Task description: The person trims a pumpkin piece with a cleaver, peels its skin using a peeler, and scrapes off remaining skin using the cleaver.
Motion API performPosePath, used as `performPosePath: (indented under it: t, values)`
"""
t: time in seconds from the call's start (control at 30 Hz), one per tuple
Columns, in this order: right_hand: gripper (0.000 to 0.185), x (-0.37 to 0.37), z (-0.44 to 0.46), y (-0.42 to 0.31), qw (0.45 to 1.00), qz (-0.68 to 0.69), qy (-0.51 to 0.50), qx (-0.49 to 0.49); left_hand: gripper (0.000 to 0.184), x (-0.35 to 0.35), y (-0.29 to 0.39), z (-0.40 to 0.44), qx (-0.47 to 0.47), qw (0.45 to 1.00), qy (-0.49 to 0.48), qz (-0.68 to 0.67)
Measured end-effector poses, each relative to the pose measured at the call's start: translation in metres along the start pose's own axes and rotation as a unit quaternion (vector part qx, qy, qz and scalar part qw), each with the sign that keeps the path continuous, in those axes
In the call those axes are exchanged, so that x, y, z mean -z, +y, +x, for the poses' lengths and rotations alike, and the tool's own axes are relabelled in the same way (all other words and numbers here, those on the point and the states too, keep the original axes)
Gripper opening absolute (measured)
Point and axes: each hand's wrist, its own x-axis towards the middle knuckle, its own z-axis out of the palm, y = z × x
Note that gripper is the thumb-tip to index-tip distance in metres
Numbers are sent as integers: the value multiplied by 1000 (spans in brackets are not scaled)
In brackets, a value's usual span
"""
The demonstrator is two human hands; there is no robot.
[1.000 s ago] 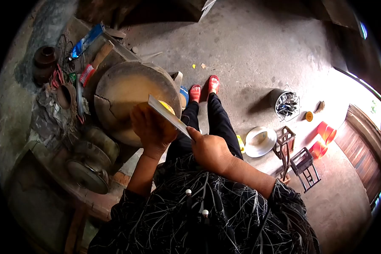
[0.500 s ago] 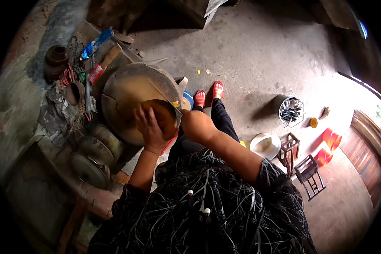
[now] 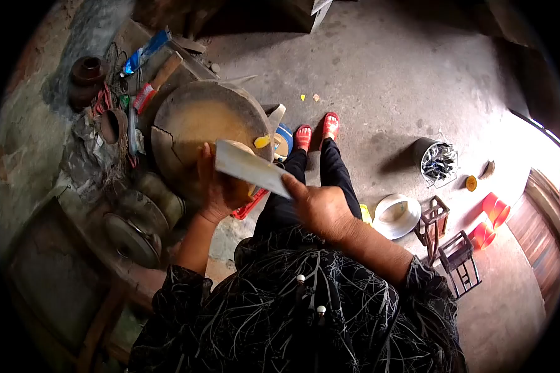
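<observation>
With our right hand [image 3: 326, 212] we gripped the knife [image 3: 250, 169], its blade slanting across the round thing [image 3: 238, 189]; we could not tell whether they touched. Our left hand [image 3: 214, 190] was cupped against that round thing's left side, over the near right part of the cracked board [image 3: 199, 121]. 1 yellow piece [image 3: 262, 142] lay by the board's right rim. On the floor [image 3: 367, 81], 2 stools [image 3: 459, 253] stood between the white basin [image 3: 397, 216] and 2 red buckets [image 3: 495, 209].
</observation>
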Motion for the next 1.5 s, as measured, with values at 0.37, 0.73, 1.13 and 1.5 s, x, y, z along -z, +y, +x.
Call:
performPosePath:
  t: [0.37, 0.73, 1.13, 1.5]
  values:
    - [52, -2, -3, -11, 1000, -20, -2, 9, 110, -16, 27, 5, 152, 987, 23, 43]
    - [50, 0, 7, 0, 999, -14, -5, 49, 108, -15, 25, 8, 137, 990, 19, 18]
    - [51, 5, 22, -9, 999, 11, -35, 9, 88, -12, 31, 22, 138, 988, 24, -60]
    - [42, 20, 59, -38, 999, -21, -33, -29, 85, 9, 53, 51, 163, 981, 102, 25]
